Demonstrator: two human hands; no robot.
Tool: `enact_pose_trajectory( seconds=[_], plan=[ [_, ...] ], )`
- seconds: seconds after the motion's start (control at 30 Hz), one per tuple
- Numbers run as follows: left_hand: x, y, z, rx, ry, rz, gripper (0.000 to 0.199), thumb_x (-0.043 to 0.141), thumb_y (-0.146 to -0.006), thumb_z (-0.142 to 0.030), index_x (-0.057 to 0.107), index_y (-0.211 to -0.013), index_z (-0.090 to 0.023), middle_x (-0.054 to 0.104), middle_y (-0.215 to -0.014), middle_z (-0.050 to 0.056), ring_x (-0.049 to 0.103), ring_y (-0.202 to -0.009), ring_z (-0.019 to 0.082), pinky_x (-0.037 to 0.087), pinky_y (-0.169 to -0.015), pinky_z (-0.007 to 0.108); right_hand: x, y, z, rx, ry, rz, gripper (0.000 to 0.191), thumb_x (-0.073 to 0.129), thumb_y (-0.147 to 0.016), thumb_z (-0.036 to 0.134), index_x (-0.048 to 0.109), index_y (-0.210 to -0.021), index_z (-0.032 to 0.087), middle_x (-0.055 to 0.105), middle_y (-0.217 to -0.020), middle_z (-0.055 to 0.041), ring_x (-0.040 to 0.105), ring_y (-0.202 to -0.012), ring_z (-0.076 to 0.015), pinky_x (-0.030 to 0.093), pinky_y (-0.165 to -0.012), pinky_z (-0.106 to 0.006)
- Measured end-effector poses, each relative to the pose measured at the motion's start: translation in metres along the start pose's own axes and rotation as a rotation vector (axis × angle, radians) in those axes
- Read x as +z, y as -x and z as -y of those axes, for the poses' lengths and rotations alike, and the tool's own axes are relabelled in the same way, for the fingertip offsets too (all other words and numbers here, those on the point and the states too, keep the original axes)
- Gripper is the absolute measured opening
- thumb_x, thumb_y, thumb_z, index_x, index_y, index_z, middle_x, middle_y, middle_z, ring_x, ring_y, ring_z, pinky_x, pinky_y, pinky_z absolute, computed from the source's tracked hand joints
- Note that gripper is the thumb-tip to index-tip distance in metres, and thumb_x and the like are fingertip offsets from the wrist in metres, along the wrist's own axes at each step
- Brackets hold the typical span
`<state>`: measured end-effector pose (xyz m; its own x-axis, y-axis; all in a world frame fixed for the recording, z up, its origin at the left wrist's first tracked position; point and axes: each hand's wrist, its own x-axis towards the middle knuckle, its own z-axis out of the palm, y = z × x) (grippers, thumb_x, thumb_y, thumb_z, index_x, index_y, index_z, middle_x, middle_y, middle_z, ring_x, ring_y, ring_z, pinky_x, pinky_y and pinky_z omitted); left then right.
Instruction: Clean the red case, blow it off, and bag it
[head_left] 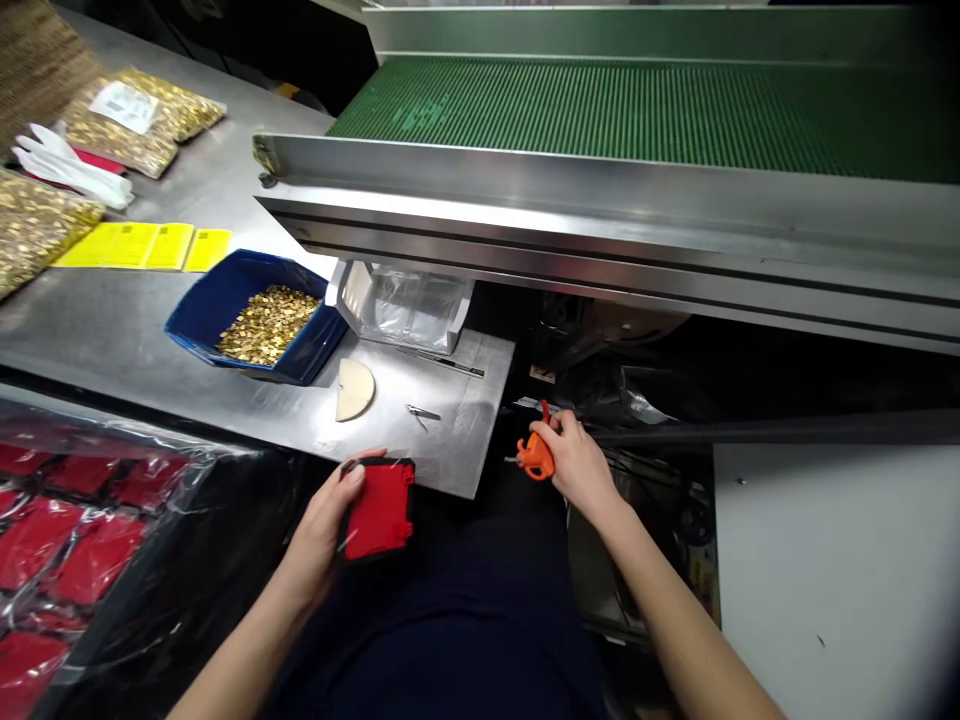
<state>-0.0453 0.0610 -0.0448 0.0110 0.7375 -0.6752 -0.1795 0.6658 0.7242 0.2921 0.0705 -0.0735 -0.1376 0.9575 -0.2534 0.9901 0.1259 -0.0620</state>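
My left hand grips a flat rectangular part, with a red face, a black rim and small red tabs along its right edge. The thumb lies on its upper left corner. In my right hand is an orange tool with loop-like shapes and a short thin metal tip toward the left; its exact kind is unclear. The two hands are apart, both in front of the metal table. Tweezers or a similar small metal tool and a cream half-round piece lie on that table.
A blue bin of small gold-coloured pieces stands beside a grey bin holding clear plastic. Behind runs a green conveyor with a metal side rail. Bags of gold pieces and yellow cards lie left; wrapped red parts are lower left.
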Motion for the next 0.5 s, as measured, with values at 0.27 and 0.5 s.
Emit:
enact_pose_trajectory(
  seconds=[0.27, 0.5],
  plan=[
    [0.010, -0.040, 0.026, 0.307, -0.377, -0.084, 0.053, 0.059, -0.091, -0.062, 0.058, -0.125, -0.022, 0.072, -0.094, 0.005, 0.069, -0.082, 0.025, 0.057, -0.074, 0.037, 0.063, -0.109, -0.036, 0.001, -0.013, -0.083, 0.043, 0.040, -0.099, 0.008, 0.057, -0.135, 0.023, 0.057, -0.131, -0.0148, 0.057, -0.109, -0.0264, 0.052, -0.076, -0.031],
    [0.000, -0.046, 0.012, 0.525, -0.663, -0.084, 0.035, 0.054, -0.098, -0.050, 0.067, -0.118, -0.025, 0.070, -0.119, 0.008, 0.063, -0.113, 0.029, 0.047, -0.103, 0.044, 0.099, -0.094, -0.030, 0.226, -0.280, -0.250, 0.058, 0.036, -0.094, 0.007, 0.043, -0.149, 0.024, 0.049, -0.142, -0.0147, 0.057, -0.122, -0.0270, 0.054, -0.092, -0.036]
  ],
)
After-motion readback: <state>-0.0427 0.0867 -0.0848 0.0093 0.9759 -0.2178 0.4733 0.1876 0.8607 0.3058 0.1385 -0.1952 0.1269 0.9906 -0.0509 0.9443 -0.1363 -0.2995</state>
